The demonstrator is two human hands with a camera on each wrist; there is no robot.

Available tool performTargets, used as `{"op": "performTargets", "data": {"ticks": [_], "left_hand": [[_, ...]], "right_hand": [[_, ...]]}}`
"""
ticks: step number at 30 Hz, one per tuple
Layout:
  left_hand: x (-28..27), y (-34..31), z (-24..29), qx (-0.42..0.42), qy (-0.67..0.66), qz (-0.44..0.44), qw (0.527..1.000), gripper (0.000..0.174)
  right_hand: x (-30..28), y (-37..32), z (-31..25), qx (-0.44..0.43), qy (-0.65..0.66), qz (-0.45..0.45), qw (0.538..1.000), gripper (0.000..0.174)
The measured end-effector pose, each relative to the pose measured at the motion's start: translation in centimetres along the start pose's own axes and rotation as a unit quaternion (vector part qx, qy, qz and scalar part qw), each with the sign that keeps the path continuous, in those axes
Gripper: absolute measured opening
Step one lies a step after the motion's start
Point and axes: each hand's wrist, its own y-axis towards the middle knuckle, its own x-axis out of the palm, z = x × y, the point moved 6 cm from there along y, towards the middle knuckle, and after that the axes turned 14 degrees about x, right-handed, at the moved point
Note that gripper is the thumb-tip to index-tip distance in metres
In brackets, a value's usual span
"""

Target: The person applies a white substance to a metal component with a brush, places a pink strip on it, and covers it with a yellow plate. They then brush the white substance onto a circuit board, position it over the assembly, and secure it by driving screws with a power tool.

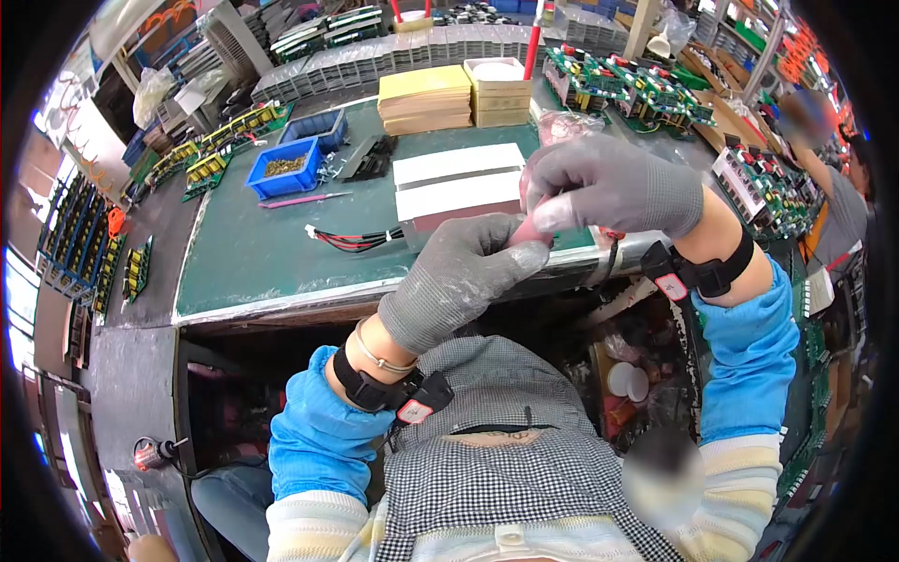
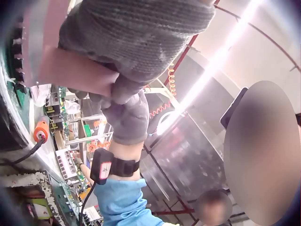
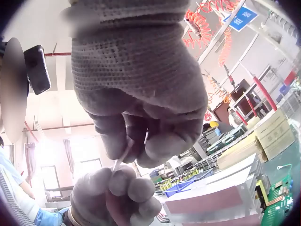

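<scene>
Both hands wear grey knit gloves and meet above the near edge of the green table [image 1: 262,253]. My left hand [image 1: 510,245] pinches a thin pink sheet [image 1: 524,230] from below. My right hand [image 1: 548,211] pinches the same sheet from above with curled fingers. In the left wrist view the pink sheet [image 2: 70,70] lies under my left hand [image 2: 136,37], with the right hand [image 2: 124,113] behind it. In the right wrist view only the sheet's thin edge [image 3: 123,154] shows between the right hand [image 3: 141,94] and the left hand [image 3: 113,197].
A stack of white and pink sheets [image 1: 457,187] lies on the table just beyond the hands. A black and red wire bundle [image 1: 351,239], a blue bin [image 1: 286,169], yellow box stacks [image 1: 426,98] and several circuit boards [image 1: 627,89] lie around. Another person [image 1: 833,187] stands at right.
</scene>
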Motion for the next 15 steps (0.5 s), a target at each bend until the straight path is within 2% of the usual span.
{"op": "performTargets", "data": {"ticks": [2, 6, 12, 15], "left_hand": [[-0.5, -0.5, -0.7, 0.007, -0.033, 0.028, 0.999, 0.042], [-3.0, -1.9, -1.7, 0.010, -0.040, 0.075, 0.996, 0.042], [-6.7, -2.9, -1.5, -0.002, -0.009, 0.153, 0.988, 0.035], [-9.6, -2.0, -1.1, 0.029, 0.005, 0.169, 0.985, 0.033]], "right_hand": [[-0.7, 0.2, 0.6, 0.002, 0.043, 0.024, 0.999, 0.030], [-1.8, -0.1, 2.2, 0.119, 0.158, 0.046, 0.979, 0.020], [-1.2, 1.4, 4.1, 0.115, 0.215, 0.032, 0.969, 0.023], [-1.5, 3.1, 4.8, 0.110, 0.201, 0.034, 0.973, 0.022]]}}
